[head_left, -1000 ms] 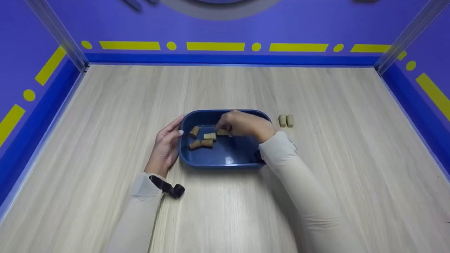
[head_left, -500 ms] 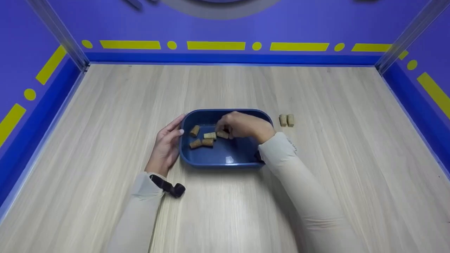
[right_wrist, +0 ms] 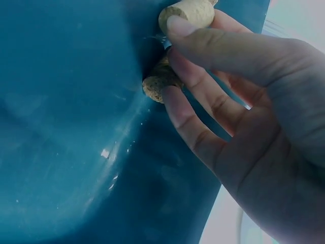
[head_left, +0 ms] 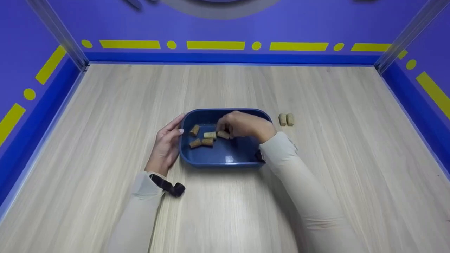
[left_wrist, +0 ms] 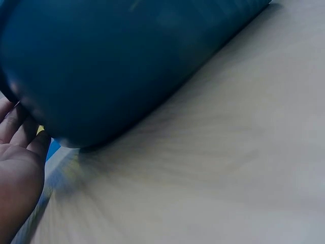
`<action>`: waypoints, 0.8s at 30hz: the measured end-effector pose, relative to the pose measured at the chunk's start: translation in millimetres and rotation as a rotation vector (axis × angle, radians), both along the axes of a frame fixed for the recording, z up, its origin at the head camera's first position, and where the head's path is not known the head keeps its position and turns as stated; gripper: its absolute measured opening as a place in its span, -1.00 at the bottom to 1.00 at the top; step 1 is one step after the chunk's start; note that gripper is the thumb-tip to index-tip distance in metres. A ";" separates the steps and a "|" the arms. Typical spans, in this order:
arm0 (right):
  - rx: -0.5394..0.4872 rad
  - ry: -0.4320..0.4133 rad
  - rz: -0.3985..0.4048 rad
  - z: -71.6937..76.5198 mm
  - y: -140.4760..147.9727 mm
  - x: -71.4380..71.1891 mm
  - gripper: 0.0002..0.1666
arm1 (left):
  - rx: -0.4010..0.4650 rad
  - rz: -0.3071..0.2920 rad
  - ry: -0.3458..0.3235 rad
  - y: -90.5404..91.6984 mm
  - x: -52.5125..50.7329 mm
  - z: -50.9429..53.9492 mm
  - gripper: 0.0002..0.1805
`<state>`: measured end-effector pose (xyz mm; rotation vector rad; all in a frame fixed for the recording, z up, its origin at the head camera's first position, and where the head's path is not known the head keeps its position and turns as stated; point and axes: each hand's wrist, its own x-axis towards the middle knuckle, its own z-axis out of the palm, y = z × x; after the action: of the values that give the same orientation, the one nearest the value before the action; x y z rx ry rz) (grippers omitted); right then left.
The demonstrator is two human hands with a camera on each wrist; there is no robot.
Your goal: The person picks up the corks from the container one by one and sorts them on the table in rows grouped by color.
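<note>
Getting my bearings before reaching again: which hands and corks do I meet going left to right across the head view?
Left hand, brown cork nearest the blue tray's far left corner, pale cork, right hand, left cork on the table, right cork beside it.

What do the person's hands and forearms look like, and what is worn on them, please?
The left hand and right hand are bare, without gloves. Long, plain cream sleeves cover the forearms. A black strap with a small rounded black device sits at the left cuff. A dark piece shows beside the right cuff, too hidden to make out.
</note>
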<state>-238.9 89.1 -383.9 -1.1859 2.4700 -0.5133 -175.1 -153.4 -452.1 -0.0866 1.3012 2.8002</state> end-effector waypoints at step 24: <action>-0.118 -0.083 -0.116 36.0 23.8 -0.3 -0.53 | 0.015 -0.007 0.012 -0.9 0.2 -0.8 -0.45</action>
<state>-239.2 113.0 -347.9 -1.0455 2.4775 -0.7341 -174.8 -154.3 -452.9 -0.0647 1.2803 2.8085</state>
